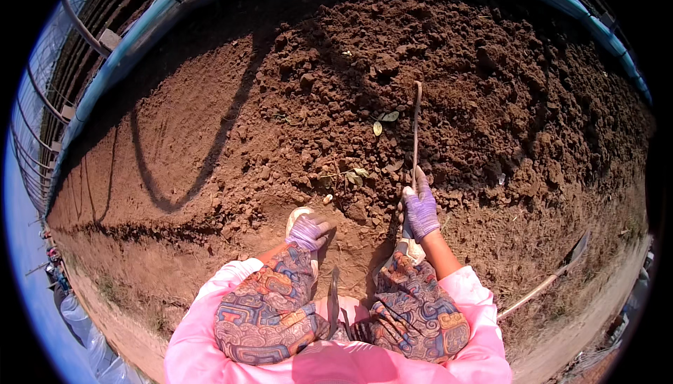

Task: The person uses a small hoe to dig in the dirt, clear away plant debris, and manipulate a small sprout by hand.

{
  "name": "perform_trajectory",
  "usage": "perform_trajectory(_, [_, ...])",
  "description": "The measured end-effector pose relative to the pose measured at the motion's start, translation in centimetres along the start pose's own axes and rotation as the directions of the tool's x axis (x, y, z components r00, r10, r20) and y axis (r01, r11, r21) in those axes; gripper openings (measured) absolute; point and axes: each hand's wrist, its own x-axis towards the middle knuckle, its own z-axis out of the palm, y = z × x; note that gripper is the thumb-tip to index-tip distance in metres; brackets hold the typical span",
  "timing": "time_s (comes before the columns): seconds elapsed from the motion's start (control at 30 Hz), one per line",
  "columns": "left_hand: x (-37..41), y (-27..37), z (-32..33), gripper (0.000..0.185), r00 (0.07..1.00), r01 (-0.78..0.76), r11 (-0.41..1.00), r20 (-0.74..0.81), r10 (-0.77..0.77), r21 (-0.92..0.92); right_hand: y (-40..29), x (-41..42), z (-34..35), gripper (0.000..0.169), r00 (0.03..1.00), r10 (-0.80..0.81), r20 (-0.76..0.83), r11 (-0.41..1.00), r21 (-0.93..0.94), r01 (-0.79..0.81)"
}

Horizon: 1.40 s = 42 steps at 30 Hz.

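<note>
My right hand (421, 209), in a purple glove with bare fingertips, is closed on the near end of a thin wooden stick (417, 126). The stick points away from me over loose brown soil (326, 94), its far tip slightly bent. In its purple glove, my left hand (311, 230) rests by my left shoe (297, 218); its fingers are bent, and whether they hold anything cannot be told. Green leaves (357, 174) and a small pale object (327, 199) lie on the clods between and beyond my hands.
A long-handled tool with a metal blade (537, 293) lies on the ground at the right. Blue plastic sheeting (136, 29) edges the soil at the far side, with metal hoops (79, 23) at the left. Clear plastic (97, 342) lies at the lower left. Two more leaves (377, 129) lie farther out.
</note>
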Motion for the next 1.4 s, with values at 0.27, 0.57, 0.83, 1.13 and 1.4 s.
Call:
perform_trajectory(0.27, [-0.2, 0.7, -1.1, 0.058, 1.0, 0.027, 1.0, 0.012, -0.027, 0.002, -4.6, 1.6, -0.9, 0.054, 0.987, -0.15, -0.052, 0.976, 0.151, 0.156])
perform_trajectory(0.57, [0.4, 0.8, -1.3, 0.049, 0.996, 0.013, 1.0, 0.09, -0.016, 0.028, -3.6, 5.5, -2.2, 0.05, 0.988, -0.093, 0.125, 0.992, -0.074, 0.102])
perform_trajectory(0.83, [0.3, 0.5, -0.6, 0.049, 0.998, -0.007, 1.0, 0.056, 0.005, 0.023, -4.5, 6.8, -0.3, 0.049, 0.937, -0.349, -0.008, 0.912, -0.236, 0.337])
perform_trajectory(1.13, [-0.5, 0.1, -0.9, 0.045, 1.0, -0.023, 1.0, -0.003, 0.023, 0.003, -8.3, 7.1, 2.4, 0.044, 0.973, -0.207, -0.1, 0.978, -0.008, 0.208])
perform_trajectory(1.4, [0.0, 0.0, -0.4, 0.052, 0.999, -0.03, 0.999, -0.016, 0.03, 0.034, -6.2, 2.8, 2.6, 0.048, 0.97, 0.005, 0.242, 0.978, -0.204, 0.045])
